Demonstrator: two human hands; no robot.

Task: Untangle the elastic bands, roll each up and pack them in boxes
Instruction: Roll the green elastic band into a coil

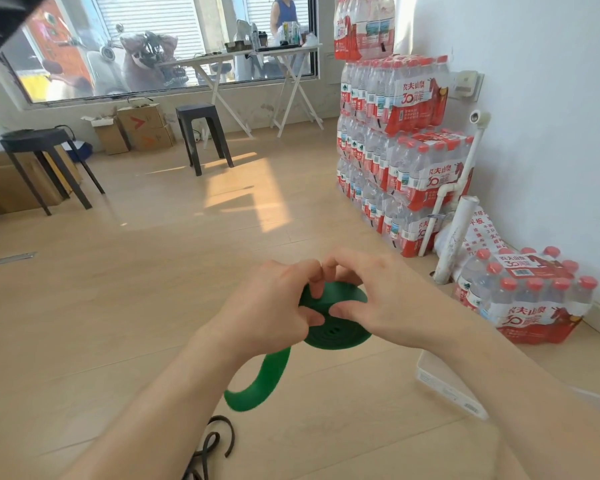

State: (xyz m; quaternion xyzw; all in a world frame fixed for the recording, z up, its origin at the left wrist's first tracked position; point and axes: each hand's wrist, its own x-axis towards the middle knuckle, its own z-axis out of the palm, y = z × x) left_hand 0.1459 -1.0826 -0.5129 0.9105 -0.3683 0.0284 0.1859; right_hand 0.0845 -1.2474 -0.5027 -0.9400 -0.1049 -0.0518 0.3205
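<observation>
Black elastic band (215, 441) lies tangled on the floor (118, 306), low centre-left. Above it the left hand (274, 306) pinches the green band (336, 327), held mid-air, partly rolled into a coil with a loose tail hanging down. Right hand (388, 299) grips the coil's other side, fingers curled on it; white box (444, 382) on floor under the right forearm, bottled-water pack (527, 299) further right.

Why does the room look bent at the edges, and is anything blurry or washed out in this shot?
Head view: the wide-angle lens bows the window frame and the stacked water packs; sun through the window casts a bright patch on the floor; the hanging tail of the green band looks slightly blurred, while the left hand and right hand gripping its roll look sharper.
</observation>
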